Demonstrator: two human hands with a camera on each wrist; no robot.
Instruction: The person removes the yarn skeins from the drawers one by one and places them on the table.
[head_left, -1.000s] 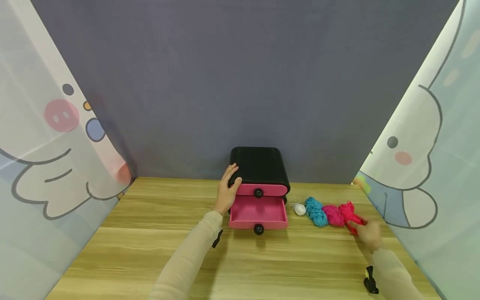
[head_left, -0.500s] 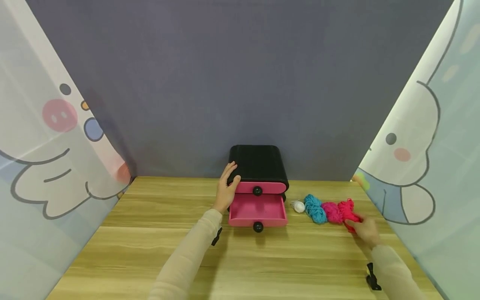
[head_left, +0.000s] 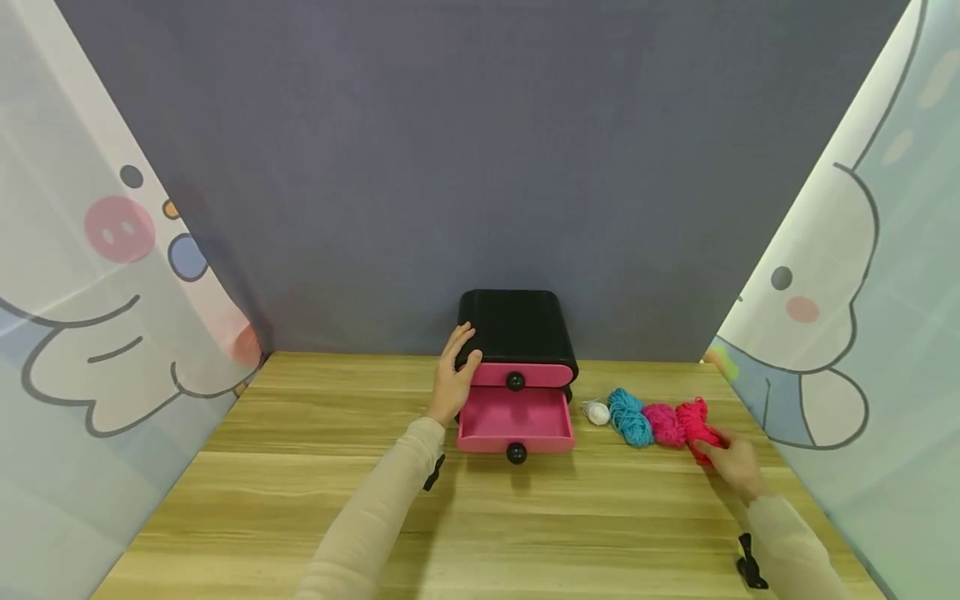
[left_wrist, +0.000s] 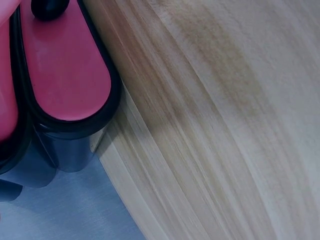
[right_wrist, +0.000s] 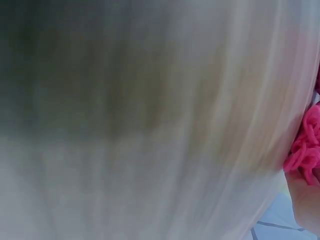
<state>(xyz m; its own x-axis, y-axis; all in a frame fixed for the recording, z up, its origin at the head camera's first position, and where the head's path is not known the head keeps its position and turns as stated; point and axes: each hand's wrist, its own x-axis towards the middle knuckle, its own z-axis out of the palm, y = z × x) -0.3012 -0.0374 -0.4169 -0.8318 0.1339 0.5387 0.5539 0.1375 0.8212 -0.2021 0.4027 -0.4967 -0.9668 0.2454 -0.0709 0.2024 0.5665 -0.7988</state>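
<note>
A small black cabinet [head_left: 513, 325] stands by the back wall. Its upper pink drawer [head_left: 480, 375] is closed, and its lower pink drawer [head_left: 517, 445] is pulled out with nothing visible inside. My left hand [head_left: 452, 383] rests against the cabinet's upper left side, fingers extended. At the right, my right hand [head_left: 738, 467] grips the near end of a bright red yarn bundle [head_left: 693, 414], thumb on the left. In the right wrist view, loops of that yarn [right_wrist: 307, 142] show beside the thumb. The hand's underside fingers are hidden.
Left of the red yarn lie a magenta yarn bundle [head_left: 663, 425], a blue yarn skein [head_left: 630, 417] and a small white ball of thread [head_left: 597, 412] in a row. A dark grey cloth [head_left: 480, 167] hangs behind the wooden table [head_left: 315, 467], with printed curtains at both sides.
The view has shifted slightly. My right hand, blurred a second ago, is now steadier at the red yarn. My left hand and the cabinet stay as they were.
</note>
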